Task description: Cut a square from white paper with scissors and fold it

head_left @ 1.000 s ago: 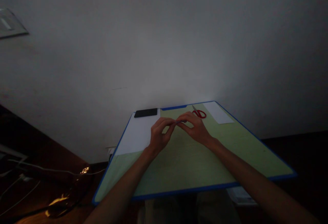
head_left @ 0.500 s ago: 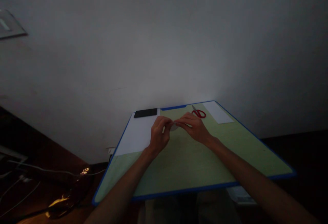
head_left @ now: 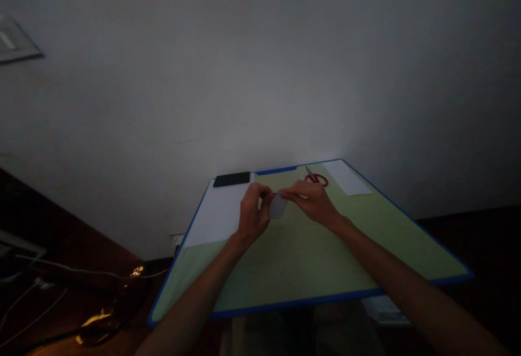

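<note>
A small piece of white paper (head_left: 278, 207) hangs between my two hands above the middle of the table. My left hand (head_left: 255, 209) pinches its upper left edge between thumb and fingers. On the other side, my right hand (head_left: 311, 199) grips the upper right edge with thumb and fingertips pressed together. Scissors with red handles (head_left: 316, 179) lie just behind my right hand, their blades pointing toward the wall. The room is dim, so any folds in the paper are hard to make out.
The green table (head_left: 317, 258) has a blue rim and stands against a grey wall (head_left: 260, 74). A black phone (head_left: 232, 179) rests on a large white sheet (head_left: 215, 209) at the left. A white paper strip (head_left: 347, 177) lies back right. Cables (head_left: 81, 272) run at the lower left.
More of the white paper shows below my fingers now, and its lower part hangs down. My hands have moved slightly apart, both still pinching it.
</note>
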`<state>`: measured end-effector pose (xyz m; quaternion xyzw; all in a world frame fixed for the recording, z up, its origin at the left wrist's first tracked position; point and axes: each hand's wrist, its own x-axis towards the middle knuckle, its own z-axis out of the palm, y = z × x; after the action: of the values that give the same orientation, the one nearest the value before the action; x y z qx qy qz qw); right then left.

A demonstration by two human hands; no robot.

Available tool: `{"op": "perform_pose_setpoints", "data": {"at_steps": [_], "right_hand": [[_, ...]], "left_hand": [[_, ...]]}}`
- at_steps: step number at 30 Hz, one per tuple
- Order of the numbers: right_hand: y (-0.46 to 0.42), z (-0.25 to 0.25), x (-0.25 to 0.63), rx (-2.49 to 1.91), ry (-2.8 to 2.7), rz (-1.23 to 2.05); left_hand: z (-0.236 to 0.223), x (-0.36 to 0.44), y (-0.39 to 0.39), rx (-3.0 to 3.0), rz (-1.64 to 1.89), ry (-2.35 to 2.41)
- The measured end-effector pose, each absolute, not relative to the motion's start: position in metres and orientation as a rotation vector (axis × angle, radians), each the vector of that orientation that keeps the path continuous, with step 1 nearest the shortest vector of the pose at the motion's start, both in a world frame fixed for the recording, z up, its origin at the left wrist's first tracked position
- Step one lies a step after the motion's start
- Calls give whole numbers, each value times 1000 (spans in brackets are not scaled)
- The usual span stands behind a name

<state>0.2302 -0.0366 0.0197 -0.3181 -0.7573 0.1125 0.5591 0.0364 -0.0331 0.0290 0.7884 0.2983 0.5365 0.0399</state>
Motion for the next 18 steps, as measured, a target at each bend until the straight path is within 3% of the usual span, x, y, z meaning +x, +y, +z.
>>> {"op": "perform_pose_setpoints", "data": {"at_steps": [18], "right_hand": [[-38,22,232,-767,-1695,475]], "left_hand": [[30,40,-32,2252,1665,887]]}}
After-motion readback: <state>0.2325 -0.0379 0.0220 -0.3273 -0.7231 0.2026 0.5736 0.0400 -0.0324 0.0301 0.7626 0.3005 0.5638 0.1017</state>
